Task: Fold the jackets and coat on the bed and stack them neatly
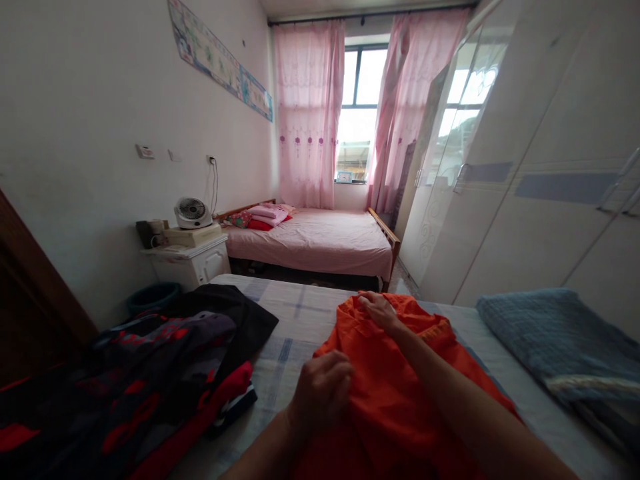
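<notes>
An orange garment, thin and wrinkled, lies spread on the near bed in front of me. Whether it is a shirt or a jacket I cannot tell. My left hand is curled closed at its left edge, gripping the cloth, slightly blurred. At its far end, my right hand reaches across with fingers closed on the fabric near the top edge. Yellowish lettering or trim shows on the right part of the cloth. My right forearm covers some of the garment's middle.
Dark clothes with red patches lie heaped at left on the bed's striped sheet. A folded blue-grey blanket rests at right. Beyond stand a second bed, a nightstand bearing a fan, and white wardrobes.
</notes>
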A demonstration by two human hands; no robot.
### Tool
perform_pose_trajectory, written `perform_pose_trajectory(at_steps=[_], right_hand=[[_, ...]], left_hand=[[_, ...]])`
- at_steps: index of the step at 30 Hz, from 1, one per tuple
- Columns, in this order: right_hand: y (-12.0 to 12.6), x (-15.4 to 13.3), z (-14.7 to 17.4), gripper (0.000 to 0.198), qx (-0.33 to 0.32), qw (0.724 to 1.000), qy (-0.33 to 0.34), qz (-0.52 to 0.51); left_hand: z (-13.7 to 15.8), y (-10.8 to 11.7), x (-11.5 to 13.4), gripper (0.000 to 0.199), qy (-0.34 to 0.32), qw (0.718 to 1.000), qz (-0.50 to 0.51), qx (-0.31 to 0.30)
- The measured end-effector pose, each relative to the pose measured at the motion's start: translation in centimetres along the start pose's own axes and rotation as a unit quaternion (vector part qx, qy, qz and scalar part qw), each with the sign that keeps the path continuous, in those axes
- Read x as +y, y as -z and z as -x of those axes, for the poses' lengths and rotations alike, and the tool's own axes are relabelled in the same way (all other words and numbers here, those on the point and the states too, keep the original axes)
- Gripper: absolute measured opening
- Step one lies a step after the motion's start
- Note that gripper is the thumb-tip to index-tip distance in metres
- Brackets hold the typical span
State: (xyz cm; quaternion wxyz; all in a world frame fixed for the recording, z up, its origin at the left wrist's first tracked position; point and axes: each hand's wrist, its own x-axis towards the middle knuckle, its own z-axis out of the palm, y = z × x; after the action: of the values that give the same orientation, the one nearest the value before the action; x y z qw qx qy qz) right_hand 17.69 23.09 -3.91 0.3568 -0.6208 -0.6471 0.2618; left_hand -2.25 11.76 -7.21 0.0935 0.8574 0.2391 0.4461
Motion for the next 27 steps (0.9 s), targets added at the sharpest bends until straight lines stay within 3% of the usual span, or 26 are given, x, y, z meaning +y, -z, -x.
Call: perform_pose_trajectory(at_steps=[3, 5, 8, 11, 13, 15, 18, 23, 27], right_hand=[[2.7, 0.8, 2.9, 0.029, -0.004, 0.995, 0.053, 0.086], [4.7, 1.8, 5.7, 0.026, -0.029, 0.987, 0.079, 0.139], [6.7, 3.3, 10.7, 0.021, -0.068, 0.974, 0.099, 0.194], [7.1, 3.5, 14.7, 0.018, -0.096, 0.972, 0.048, 0.211], [7.1, 2.8, 16.2, 0.024, -0.11, 0.978, 0.01, 0.176], [7.2, 1.9, 16.8, 0.027, -0.11, 0.989, 0.016, 0.1], [8.1, 1.4, 17.1, 0.029, -0.054, 0.997, 0.033, 0.034], [9.8, 3.9, 19.3, 0.018, 0.017, 0.976, -0.012, 0.218], [11.8, 7.8, 24.0, 0.03, 0.095, 0.95, -0.078, 0.286]], left_hand=[[0.1, 0.1, -1.7, 0.027, 0.206, 0.976, -0.028, 0.059], [0.1, -0.1, -2.7, 0.027, 0.27, 0.96, -0.055, 0.055], [0.2, -0.5, -3.4, 0.026, 0.294, 0.953, -0.063, 0.032], [0.2, -0.7, -3.6, 0.028, 0.314, 0.946, -0.079, 0.015], [0.3, -0.6, -3.5, 0.03, 0.321, 0.943, -0.091, 0.003], [0.4, -0.5, -3.4, 0.03, 0.32, 0.942, -0.103, -0.012], [0.6, -0.4, -3.2, 0.026, 0.307, 0.943, -0.123, -0.031], [0.5, 0.2, -2.9, 0.028, 0.311, 0.938, -0.143, -0.057], [1.7, 2.2, -1.9, 0.038, 0.333, 0.93, -0.133, -0.083]])
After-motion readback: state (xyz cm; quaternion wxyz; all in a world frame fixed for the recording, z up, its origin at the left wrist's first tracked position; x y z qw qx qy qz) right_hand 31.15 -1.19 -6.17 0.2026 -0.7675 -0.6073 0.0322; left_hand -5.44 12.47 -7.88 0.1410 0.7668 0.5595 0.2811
